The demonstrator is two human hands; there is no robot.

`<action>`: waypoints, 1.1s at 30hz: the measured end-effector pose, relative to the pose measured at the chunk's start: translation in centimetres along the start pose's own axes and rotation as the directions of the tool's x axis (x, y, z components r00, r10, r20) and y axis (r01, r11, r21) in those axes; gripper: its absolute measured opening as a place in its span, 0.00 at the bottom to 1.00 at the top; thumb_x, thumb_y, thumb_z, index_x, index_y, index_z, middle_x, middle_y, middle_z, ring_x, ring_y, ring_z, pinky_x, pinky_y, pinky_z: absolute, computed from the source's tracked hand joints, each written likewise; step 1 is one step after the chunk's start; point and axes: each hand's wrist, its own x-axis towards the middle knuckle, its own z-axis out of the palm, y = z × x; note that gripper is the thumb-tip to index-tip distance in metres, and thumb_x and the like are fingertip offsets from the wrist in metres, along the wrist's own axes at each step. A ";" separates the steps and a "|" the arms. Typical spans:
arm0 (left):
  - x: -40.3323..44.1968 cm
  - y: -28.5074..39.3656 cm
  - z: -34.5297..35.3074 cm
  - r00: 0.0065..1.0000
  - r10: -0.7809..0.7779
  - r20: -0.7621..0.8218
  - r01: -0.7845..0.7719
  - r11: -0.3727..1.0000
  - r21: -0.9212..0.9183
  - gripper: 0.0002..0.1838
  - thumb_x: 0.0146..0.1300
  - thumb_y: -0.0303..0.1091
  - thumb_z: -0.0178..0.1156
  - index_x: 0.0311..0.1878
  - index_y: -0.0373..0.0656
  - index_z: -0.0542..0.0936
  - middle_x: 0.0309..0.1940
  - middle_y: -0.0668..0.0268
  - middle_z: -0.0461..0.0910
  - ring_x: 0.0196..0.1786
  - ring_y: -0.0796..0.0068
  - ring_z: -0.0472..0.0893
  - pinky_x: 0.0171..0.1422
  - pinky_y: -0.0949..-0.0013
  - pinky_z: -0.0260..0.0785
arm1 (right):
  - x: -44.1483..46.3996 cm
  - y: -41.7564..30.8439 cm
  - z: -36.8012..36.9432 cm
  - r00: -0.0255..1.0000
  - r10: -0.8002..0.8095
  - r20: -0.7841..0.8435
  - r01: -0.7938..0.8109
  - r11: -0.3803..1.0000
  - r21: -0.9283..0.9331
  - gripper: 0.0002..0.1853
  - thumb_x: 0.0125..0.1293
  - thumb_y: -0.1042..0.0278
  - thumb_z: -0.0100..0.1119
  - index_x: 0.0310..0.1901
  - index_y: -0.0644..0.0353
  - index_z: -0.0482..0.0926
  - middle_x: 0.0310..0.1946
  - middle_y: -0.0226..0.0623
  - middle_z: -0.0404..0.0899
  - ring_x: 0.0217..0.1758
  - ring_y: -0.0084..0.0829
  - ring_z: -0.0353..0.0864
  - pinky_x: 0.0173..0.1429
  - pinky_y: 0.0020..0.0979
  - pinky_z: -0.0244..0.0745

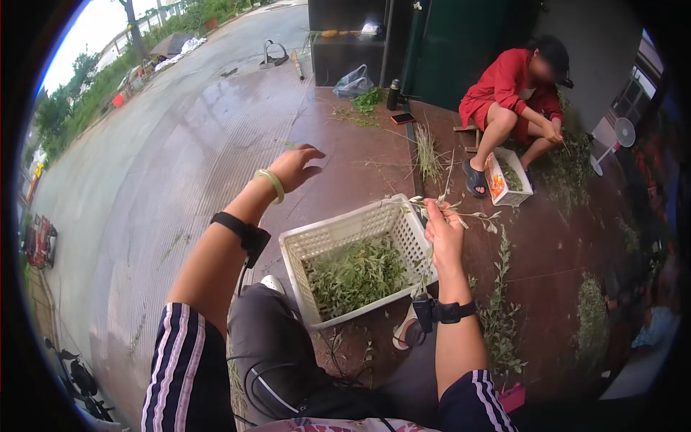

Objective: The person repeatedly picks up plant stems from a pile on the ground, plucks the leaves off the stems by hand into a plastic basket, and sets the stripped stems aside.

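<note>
Over on the left, the left hand hangs in the air, fingers reaching out loosely, thumb apart from them, nothing visible in its grasp; a pale bangle circles the wrist; just below and to the right sits the crate, white, open-topped, its lattice walls around a loose bed of leaves.

And here, at the crate's far right corner, is the sprig, held up above the rim; the right hand has it, thumb and fingertips pinched on the stems, the other fingers folded in; it looks very light, the stems thin and springy, the leaves soft and easily torn or bruised, hardly slippery; the bare stem looks the best place to hold, close to where the shoots meet, clear of the leaf tips; its longest leafy shoot runs roughly sideways, tip out to the right, so the long axis lies about level across the view; a thin stem stands up near the fingers, though whether it belongs to the same sprig I cannot tell.

Further right, leafy stems lie on the floor beside the right forearm; beyond them a person in red sits low, hands close together over greenery, a small crate between the feet; a white fan stands at the far right.
</note>
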 end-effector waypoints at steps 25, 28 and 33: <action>-11.2 12.8 7.1 0.888 -0.325 0.326 0.322 -0.069 -0.944 0.20 0.61 0.34 0.58 0.55 0.39 0.71 0.45 0.67 0.76 0.40 0.79 0.76 0.46 0.74 0.69 | -1.1 1.6 1.6 0.885 0.315 0.343 -0.270 0.947 -0.172 0.11 0.61 0.60 0.60 0.31 0.59 0.78 0.24 0.24 0.76 0.17 0.08 0.56 0.20 0.15 0.50; -10.8 11.4 9.2 0.882 -0.336 0.331 0.367 0.048 -0.929 0.12 0.60 0.32 0.60 0.45 0.38 0.77 0.34 0.70 0.78 0.33 0.84 0.73 0.38 0.78 0.67 | -1.2 2.2 2.7 0.898 0.312 0.310 -0.243 0.939 -0.243 0.11 0.60 0.58 0.60 0.29 0.57 0.77 0.21 0.19 0.72 0.18 0.07 0.58 0.20 0.15 0.51; -9.8 9.4 10.1 0.825 -0.392 0.407 0.516 0.227 -0.826 0.08 0.60 0.33 0.60 0.35 0.38 0.79 0.25 0.74 0.76 0.26 0.87 0.70 0.31 0.81 0.64 | 0.2 3.3 2.3 0.940 0.248 0.236 -0.169 0.935 -0.311 0.11 0.61 0.59 0.59 0.30 0.58 0.78 0.21 0.20 0.73 0.17 0.07 0.58 0.20 0.15 0.51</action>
